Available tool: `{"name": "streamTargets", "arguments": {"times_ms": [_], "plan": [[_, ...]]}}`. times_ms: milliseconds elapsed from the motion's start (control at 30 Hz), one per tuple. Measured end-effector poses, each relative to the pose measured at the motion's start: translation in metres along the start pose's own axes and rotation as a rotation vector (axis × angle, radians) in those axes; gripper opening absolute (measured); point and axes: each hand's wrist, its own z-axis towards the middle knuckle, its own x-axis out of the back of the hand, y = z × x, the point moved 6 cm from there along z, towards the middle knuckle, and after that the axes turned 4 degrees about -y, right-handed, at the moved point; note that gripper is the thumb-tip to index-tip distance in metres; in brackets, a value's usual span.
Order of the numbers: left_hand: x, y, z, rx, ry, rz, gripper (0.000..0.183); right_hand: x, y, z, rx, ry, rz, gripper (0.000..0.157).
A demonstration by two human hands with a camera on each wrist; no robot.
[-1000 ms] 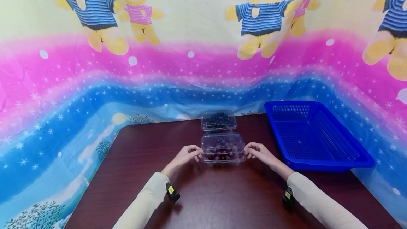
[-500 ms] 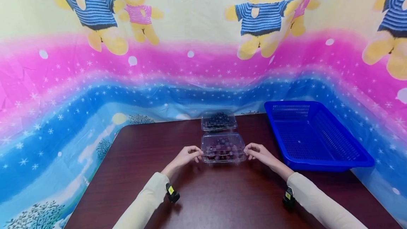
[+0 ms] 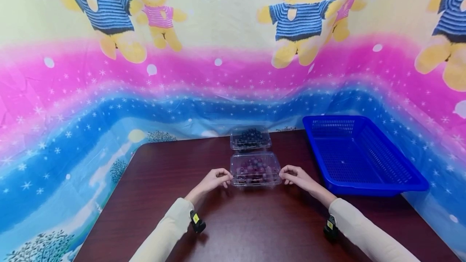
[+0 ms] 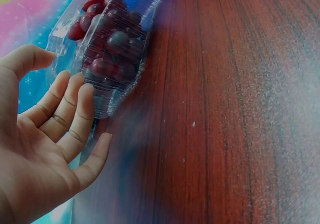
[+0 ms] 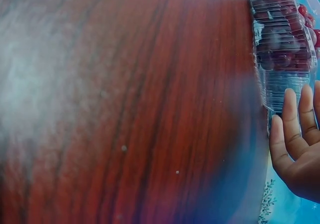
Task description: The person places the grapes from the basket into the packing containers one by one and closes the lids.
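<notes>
A clear plastic fruit box [image 3: 255, 170] of red grapes stands on the table in front of me, its lid low over the fruit. My left hand [image 3: 215, 178] pinches the rim at its left side between thumb and forefinger. In the left wrist view, the thumb lies at the rim of the grape box [image 4: 112, 49], with the fingers just below. At the opposite side my right hand [image 3: 295, 176] pinches the rim in the same way. The right wrist view shows several fingertips beside the ribbed wall of the box [image 5: 280, 84]; the thumb is out of frame there.
Right behind stands a second clear box [image 3: 250, 138] with dark, round fruit. A blue plastic basket [image 3: 364, 157] sits at the right of the dark wooden table [image 3: 174, 161]. A printed cloth [image 3: 204, 72] with bears hangs along the table's back and sides.
Both hands have moved down slightly along the sides of the grape box. The front edge of its lid sits lower than before. The rear box and the basket stay put.
</notes>
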Motion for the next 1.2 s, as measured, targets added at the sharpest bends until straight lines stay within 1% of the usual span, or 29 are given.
{"name": "streamTargets", "arguments": {"times_ms": [167,267,367,500,600,733,833,967,1067,1200], "plan": [[0.002,-0.018,0.007,0.009,0.015,-0.007,0.022,0.0,-0.002,-0.001,-0.02,-0.009,0.002,0.021],[0.003,-0.022,0.008,0.014,0.031,0.001,0.021,-0.001,-0.003,-0.002,-0.03,-0.013,0.005,0.02],[0.003,-0.025,0.008,0.026,0.047,-0.017,0.019,-0.001,-0.002,-0.002,-0.038,-0.011,0.01,0.021],[0.004,-0.029,0.009,0.055,0.068,-0.041,0.02,-0.003,0.004,-0.002,-0.076,-0.015,0.062,0.03],[0.004,-0.027,0.008,0.075,0.069,-0.06,0.028,-0.003,0.009,-0.002,-0.1,-0.027,0.131,0.043],[0.001,-0.014,0.003,0.074,0.058,-0.083,0.041,-0.004,0.012,-0.002,-0.115,-0.044,0.215,0.059],[-0.002,-0.005,-0.001,0.065,0.055,-0.094,0.048,-0.006,0.012,-0.002,-0.124,-0.066,0.27,0.063],[-0.006,-0.003,-0.002,0.064,0.04,-0.134,0.057,-0.009,0.011,-0.002,-0.128,-0.1,0.329,0.064],[-0.006,-0.014,0.003,0.063,0.022,-0.162,0.061,-0.01,0.012,-0.002,-0.131,-0.115,0.361,0.065],[-0.004,-0.03,0.009,0.063,0.01,-0.194,0.06,-0.011,0.013,-0.001,-0.141,-0.117,0.387,0.066]]}}
